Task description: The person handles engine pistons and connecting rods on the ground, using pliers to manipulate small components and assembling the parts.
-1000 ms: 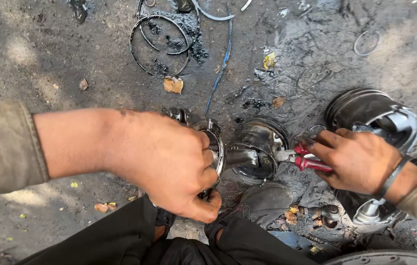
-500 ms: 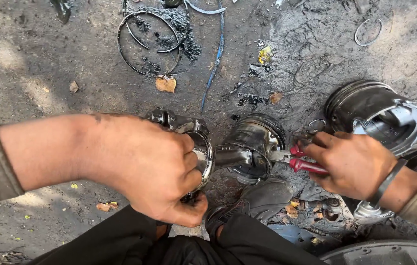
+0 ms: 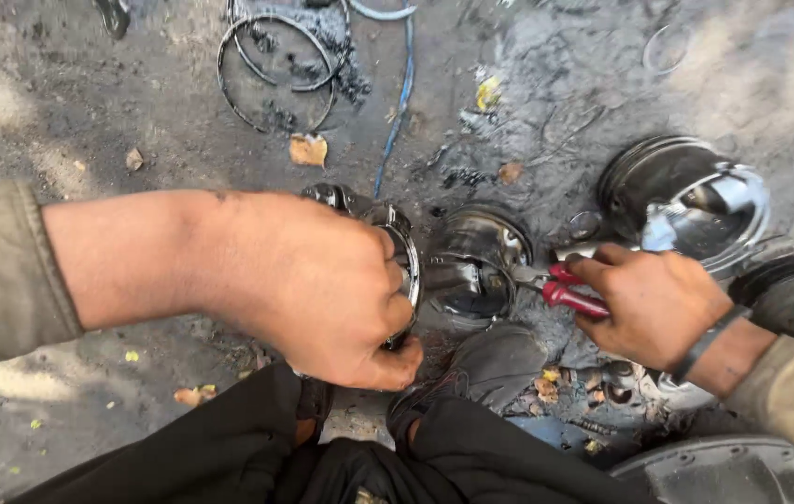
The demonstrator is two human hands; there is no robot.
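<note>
Wire rings, blue cable, dry leaf on oily ground.

L hand grips piston; R hand w/ red pliers at 2nd piston.

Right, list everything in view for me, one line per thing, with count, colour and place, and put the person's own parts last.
pistons: two, dark grey metal, centre, side by side on the ground; the left one mostly hidden under the left hand.
pliers: one pair, red handles, nose at the middle piston.
shiny piston: one, polished silver, upper right.
metal rings: at least two, thin dark hoops, top centre on the ground.
blue wire: one, top centre, running down toward the pistons.
dry leaf: one, tan, below the rings.
ground: grey, oily dirt.
shoe: one, dark, bottom centre.
left hand: gripping the left piston.
right hand: holding the pliers, dark wristband.
</note>
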